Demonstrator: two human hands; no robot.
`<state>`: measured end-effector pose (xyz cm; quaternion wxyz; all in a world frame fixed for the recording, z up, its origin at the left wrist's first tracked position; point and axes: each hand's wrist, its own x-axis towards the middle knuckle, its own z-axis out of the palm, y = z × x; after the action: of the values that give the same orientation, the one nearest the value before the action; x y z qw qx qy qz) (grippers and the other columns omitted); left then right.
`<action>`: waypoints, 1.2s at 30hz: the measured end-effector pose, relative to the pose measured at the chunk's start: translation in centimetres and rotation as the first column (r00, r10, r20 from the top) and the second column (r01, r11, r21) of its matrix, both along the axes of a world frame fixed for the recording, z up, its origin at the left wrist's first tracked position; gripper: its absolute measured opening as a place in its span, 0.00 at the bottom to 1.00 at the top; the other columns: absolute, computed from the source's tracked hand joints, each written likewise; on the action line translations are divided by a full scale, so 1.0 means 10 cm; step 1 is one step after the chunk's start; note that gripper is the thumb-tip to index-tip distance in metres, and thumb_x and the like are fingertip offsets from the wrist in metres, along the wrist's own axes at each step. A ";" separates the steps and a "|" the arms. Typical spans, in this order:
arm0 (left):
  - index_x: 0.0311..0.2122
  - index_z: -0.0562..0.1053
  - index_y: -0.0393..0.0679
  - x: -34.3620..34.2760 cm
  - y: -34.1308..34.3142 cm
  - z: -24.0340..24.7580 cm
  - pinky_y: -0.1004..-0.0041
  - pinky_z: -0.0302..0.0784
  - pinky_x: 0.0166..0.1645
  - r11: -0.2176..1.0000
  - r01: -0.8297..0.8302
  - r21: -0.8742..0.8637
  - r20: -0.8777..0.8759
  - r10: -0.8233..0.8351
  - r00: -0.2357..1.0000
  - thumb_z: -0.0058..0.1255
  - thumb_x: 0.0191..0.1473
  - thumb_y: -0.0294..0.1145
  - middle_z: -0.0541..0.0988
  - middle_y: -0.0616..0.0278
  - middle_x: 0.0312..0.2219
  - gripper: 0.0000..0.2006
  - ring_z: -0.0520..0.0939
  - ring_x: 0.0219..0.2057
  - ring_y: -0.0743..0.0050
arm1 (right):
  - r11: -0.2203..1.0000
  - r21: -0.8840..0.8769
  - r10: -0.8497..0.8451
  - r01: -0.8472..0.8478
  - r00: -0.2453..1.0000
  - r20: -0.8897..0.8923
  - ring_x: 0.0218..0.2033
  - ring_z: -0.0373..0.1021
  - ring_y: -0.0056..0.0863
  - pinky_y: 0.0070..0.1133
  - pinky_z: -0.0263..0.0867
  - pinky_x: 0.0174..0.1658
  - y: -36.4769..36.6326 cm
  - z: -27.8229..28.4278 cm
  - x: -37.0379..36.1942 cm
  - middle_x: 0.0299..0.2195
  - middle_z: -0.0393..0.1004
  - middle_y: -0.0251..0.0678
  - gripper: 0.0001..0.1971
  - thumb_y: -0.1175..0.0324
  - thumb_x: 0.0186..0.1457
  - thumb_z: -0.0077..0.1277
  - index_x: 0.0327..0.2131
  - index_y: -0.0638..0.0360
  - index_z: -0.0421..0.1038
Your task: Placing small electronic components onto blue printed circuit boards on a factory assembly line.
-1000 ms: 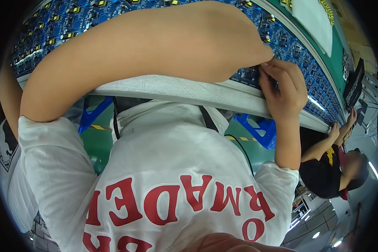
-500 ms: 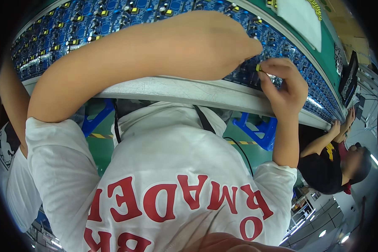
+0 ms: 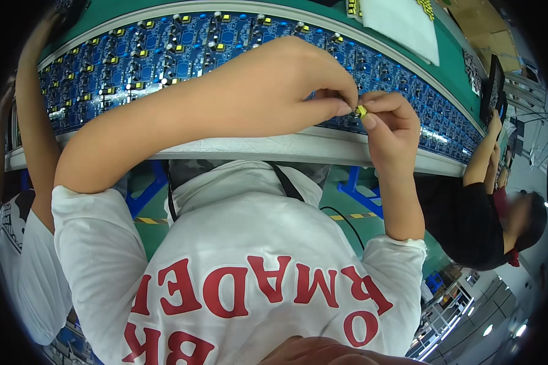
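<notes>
A small yellow component is pinched between the fingertips of both my hands, just above the white front edge of the bench. My left hand reaches across from the left, thumb and forefinger closed on the part. My right hand comes up from below and grips the same part from the right. Behind the hands runs a long row of blue circuit boards studded with small yellow and black parts.
The boards lie on a green-edged line with a white sheet at the far side. A co-worker's arm reaches to the boards at the left. Another person in black works at the right. Blue bench legs stand below.
My left hand has drawn back off my right hand. The fingertips of both hands now meet on the yellow component, which has come into plain sight.
</notes>
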<state>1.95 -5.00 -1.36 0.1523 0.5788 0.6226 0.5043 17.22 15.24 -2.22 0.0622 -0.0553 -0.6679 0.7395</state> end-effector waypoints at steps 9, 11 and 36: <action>0.38 0.79 0.38 0.04 0.00 0.03 0.67 0.77 0.33 0.994 -0.049 -0.098 -0.023 0.047 0.999 0.59 0.54 0.26 0.82 0.55 0.31 0.07 0.83 0.32 0.58 | 0.999 0.032 -0.003 0.002 1.000 0.016 0.43 0.74 0.26 0.23 0.69 0.50 -0.05 -0.03 -0.03 0.43 0.78 0.45 0.10 0.81 0.54 0.59 0.39 0.65 0.73; 0.37 0.78 0.37 0.05 0.00 0.01 0.67 0.77 0.33 0.995 -0.068 -0.067 -0.048 0.065 0.997 0.59 0.53 0.26 0.81 0.55 0.31 0.07 0.83 0.32 0.58 | 1.000 -0.030 -0.004 0.004 1.000 -0.019 0.43 0.74 0.25 0.22 0.70 0.49 -0.07 -0.05 -0.03 0.43 0.78 0.43 0.10 0.84 0.54 0.59 0.40 0.66 0.75; 0.41 0.76 0.31 -0.36 -0.02 0.32 0.65 0.76 0.35 0.966 -0.141 -0.219 0.277 0.200 0.940 0.55 0.58 0.28 0.82 0.49 0.28 0.10 0.83 0.30 0.61 | 0.515 0.853 0.014 -0.082 0.996 0.087 0.39 0.77 0.26 0.21 0.72 0.45 0.03 0.07 -0.25 0.38 0.82 0.38 0.08 0.82 0.52 0.61 0.36 0.63 0.78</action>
<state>-1.63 -5.15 1.84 0.2555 0.4224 0.6872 0.5330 14.70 15.53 -1.52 0.0380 -0.0245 -0.9481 0.3146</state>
